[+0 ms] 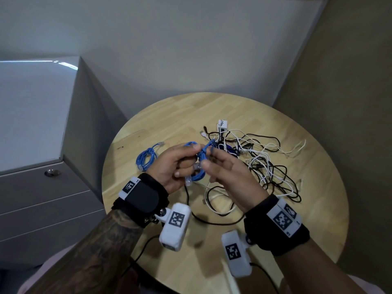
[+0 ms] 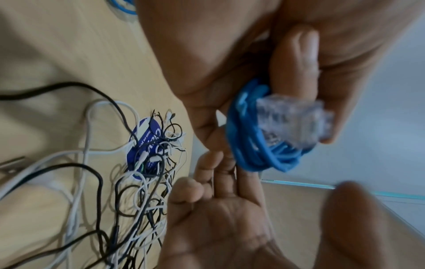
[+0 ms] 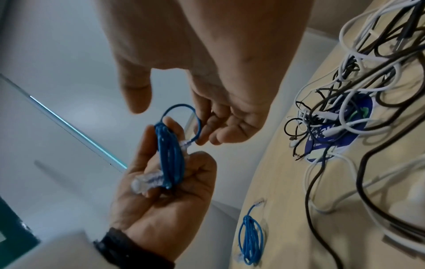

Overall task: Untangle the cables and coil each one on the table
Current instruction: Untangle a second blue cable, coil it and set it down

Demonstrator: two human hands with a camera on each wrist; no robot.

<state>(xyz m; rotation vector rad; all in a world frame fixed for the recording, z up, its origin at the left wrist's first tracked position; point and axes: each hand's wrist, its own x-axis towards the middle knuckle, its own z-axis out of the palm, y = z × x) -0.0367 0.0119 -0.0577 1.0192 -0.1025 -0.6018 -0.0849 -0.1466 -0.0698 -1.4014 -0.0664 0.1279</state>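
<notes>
While a grey wall (image 1: 191,49) and a grey cabinet (image 1: 38,128) close off the far and left sides, the round wooden table (image 1: 169,115) sits tucked into the corner, its bare wood showing along the far rim and on the near side between the person's wrists. Spread over the table's right half lies the tangle of black and white cables (image 1: 263,164), loops overlapping and reaching close to the right edge, with a dark blue oval label (image 2: 147,145) buried under the strands and a small white adapter (image 1: 222,125) at the far side of the heap. Well apart from the tangle, on the left part of the tabletop, a coiled blue cable (image 1: 146,159) lies flat near the left rim. Above the table's middle, the left hand (image 1: 177,166) grips a second blue cable bundle (image 3: 170,160), fingers curled round its loops, one clear plug (image 3: 147,182) jutting across the palm. Just beside it, the right hand (image 1: 231,179) pinches the bundle's free end loop (image 3: 181,116) between its fingertips.
</notes>
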